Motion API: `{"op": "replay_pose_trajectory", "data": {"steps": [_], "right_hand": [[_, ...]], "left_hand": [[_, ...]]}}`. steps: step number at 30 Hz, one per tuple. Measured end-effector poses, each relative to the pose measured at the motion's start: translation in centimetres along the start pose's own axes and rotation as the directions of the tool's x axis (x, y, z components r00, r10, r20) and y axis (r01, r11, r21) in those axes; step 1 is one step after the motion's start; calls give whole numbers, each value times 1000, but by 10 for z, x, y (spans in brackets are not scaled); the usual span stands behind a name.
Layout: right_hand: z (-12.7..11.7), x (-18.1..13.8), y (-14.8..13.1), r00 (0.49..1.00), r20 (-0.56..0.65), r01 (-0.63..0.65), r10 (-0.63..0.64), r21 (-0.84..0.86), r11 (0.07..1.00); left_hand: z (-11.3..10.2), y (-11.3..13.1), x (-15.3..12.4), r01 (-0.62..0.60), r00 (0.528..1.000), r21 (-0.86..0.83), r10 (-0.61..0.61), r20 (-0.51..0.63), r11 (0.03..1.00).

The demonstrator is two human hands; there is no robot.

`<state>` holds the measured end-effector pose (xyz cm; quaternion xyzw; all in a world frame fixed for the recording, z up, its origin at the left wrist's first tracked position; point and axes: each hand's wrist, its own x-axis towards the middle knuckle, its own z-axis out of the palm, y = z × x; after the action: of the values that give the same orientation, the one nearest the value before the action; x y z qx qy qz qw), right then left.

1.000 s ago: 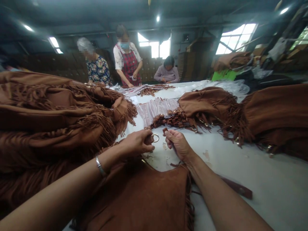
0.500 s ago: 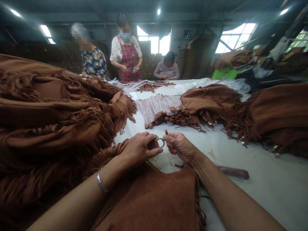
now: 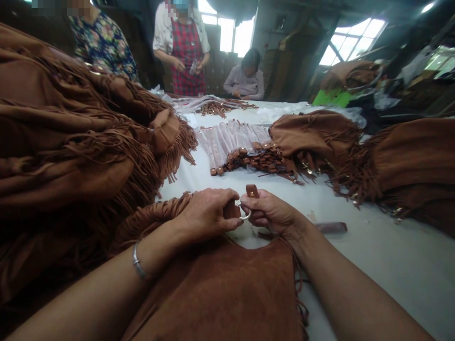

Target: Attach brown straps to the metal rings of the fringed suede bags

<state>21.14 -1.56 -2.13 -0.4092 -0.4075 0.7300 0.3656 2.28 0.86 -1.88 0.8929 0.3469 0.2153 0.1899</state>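
Observation:
A metal ring (image 3: pixel 245 217) sits between my two hands, above the brown suede bag (image 3: pixel 227 284) in front of me. My left hand (image 3: pixel 206 213) is closed at the ring's left side, thumb and fingers around a brown leather piece (image 3: pixel 232 210). Pinched in my right hand (image 3: pixel 272 210) is a brown leather strap (image 3: pixel 251 191), its looped end with a small metal stud standing up above the thumb. The right fingertips touch the ring's other side. How the strap passes the ring is hidden by my fingers.
Fringed brown bags (image 3: pixel 71 142) are heaped on the left, and more bags (image 3: pixel 415 156) lie on the right. Wrapped straps (image 3: pixel 227 142) form a row on the white table (image 3: pixel 391 265). A brown strip (image 3: pixel 330 228) lies beyond my right forearm. Several people stand or sit across the table.
The strap's end in my right hand has turned and now rises higher, its stud showing. The ring has tilted and shifted slightly right, against the right fingertips. The view has tipped downward.

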Motion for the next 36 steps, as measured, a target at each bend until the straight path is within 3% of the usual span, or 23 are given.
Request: {"op": "replay_pose_trajectory", "data": {"steps": [6, 8, 13, 16, 23, 31, 36], "right_hand": [[1, -5, 1, 989, -13, 148, -149, -90, 985], [3, -4, 0, 991, -40, 125, -128, -74, 989], [7, -1, -2, 997, -51, -60, 66, 114, 992], [5, -2, -2, 997, -68, -25, 34, 130, 991], [-4, -4, 1, 997, -74, 29, -34, -60, 998], [0, 1, 2, 997, -39, -71, 72, 24, 997], [-7, -3, 1, 995, -84, 31, -49, -202, 979]], "left_hand": [[-3, 1, -3, 111, 986, -123, -125, -113, 986], [-3, 2, -3, 97, 991, -107, -106, -81, 989], [-2, 2, -3, -26, 1000, -18, 26, 3, 1000], [0, -1, -3, -36, 999, -35, 35, -27, 999], [2, -4, -4, -18, 997, -80, 13, -72, 997], [2, -1, -4, -136, 991, 144, 135, 16, 980], [3, 2, -5, -158, 987, 372, 157, 35, 915]]}}
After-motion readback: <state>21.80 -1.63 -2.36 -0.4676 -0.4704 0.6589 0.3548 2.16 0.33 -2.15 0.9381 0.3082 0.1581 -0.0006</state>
